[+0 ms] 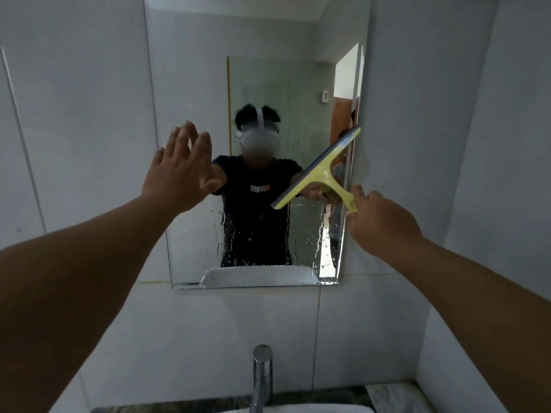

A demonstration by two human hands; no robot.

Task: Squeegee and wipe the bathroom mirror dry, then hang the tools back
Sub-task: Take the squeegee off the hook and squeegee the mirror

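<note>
The bathroom mirror (262, 70) hangs on the white tiled wall, with water drops and streaks across its lower half. A yellow-green squeegee (323, 171) with a dark rubber blade lies tilted against the mirror's right side, blade running from upper right to lower left. My right hand (378, 222) grips its handle from below right. My left hand (182, 168) is flat, fingers spread, at the mirror's left edge. No cloth is in view.
A chrome tap (262, 377) stands at the bottom centre over a white basin (298, 409) set in a dark stone counter (322, 396). White tiled walls close in on the left and right. The mirror reflects a person in a black shirt.
</note>
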